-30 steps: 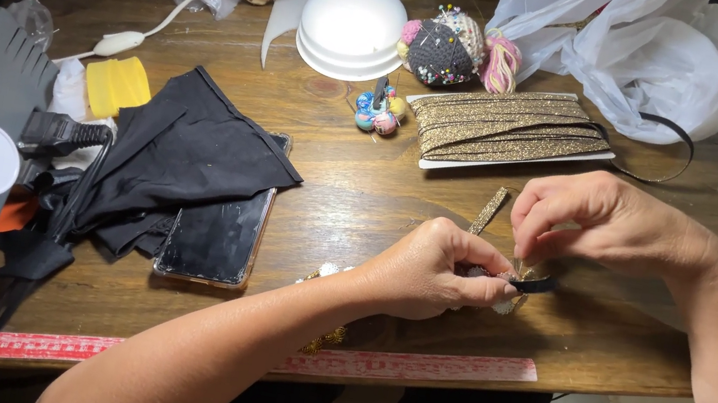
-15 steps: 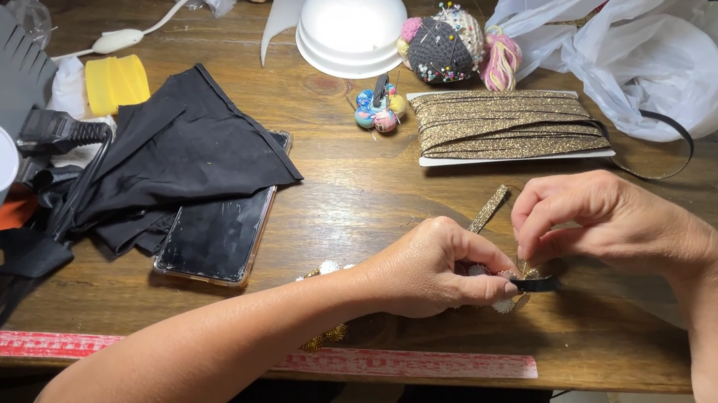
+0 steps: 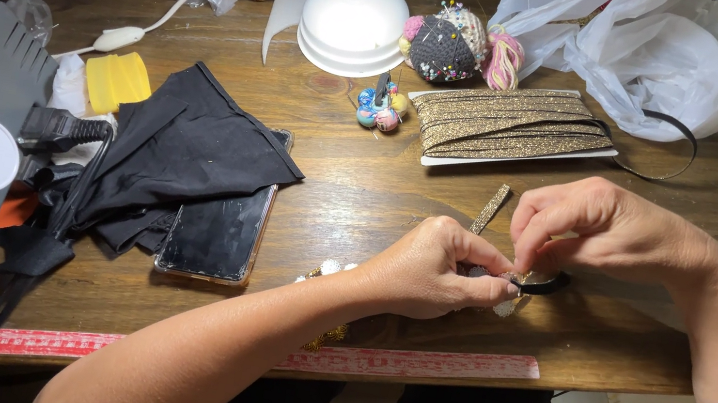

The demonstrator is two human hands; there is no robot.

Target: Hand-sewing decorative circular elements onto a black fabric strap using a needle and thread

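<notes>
Both hands meet near the front edge of the wooden desk [image 3: 353, 181]. The left hand [image 3: 431, 268] is curled, its grip pinched shut on a small glittery gold piece [image 3: 508, 302] — only a sliver shows past the fingertips. The right hand [image 3: 605, 230] arches over from the other side, its fingertips nipped tight on the same spot, where a short black band [image 3: 549, 284] pokes out. A loose gold strip [image 3: 489, 209] lies just behind the knuckles.

The risk, as I judge it: the piece is tiny and held by fingertips alone, so a slip could drop it off the desk edge close by. The fingers also hide the work, so the band could shift unnoticed.

The piece looks sparkly, thin and flexible, matching the folded gold trim [image 3: 510, 125] farther back. To the left lie a phone [image 3: 217, 226] and black cloth [image 3: 181, 151].
</notes>
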